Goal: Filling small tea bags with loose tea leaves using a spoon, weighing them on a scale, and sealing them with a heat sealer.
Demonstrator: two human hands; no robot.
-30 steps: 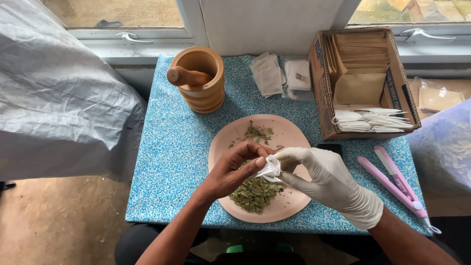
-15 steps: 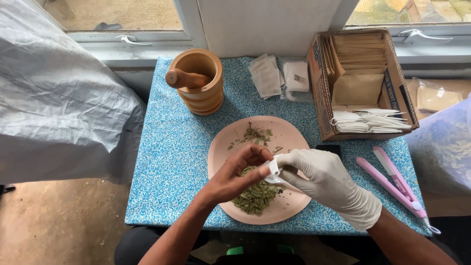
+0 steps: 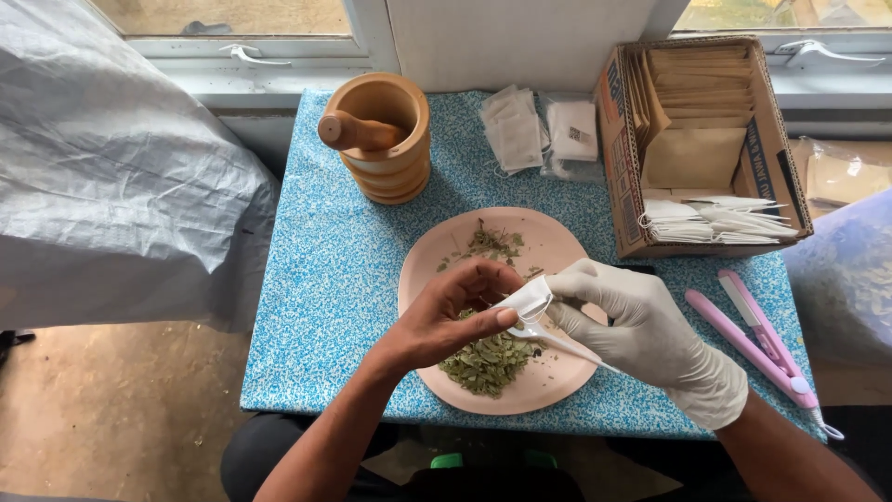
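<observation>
Both hands meet over the near half of the pink plate [image 3: 557, 244], which sits toward the near edge of the table [image 3: 316, 279]. The left hand [image 3: 455, 316], bare, is curled with its fingertips pinched at the mouth of a small white filter bag [image 3: 528, 302]. The right hand [image 3: 641, 330], in a white glove, closes on the same bag from the other side, and a thin white spoon-like tool [image 3: 557, 342] runs out from under the bag along that palm, toward the table's near right corner; which fingers hold it I cannot tell. The bag lies between the two sets of fingertips, its open end tipped toward the left hand. Directly below and slightly toward the person lies the bigger heap of dried green leaves [image 3: 488, 361] on the plate, touching neither hand; a smaller scatter lies at the plate's far side. A wooden mortar with its pestle [image 3: 381, 135] stands near the far edge, a cardboard box of bags [image 3: 706, 139] at the far right corner, and a pink sealing iron [image 3: 757, 339] along the right edge.
</observation>
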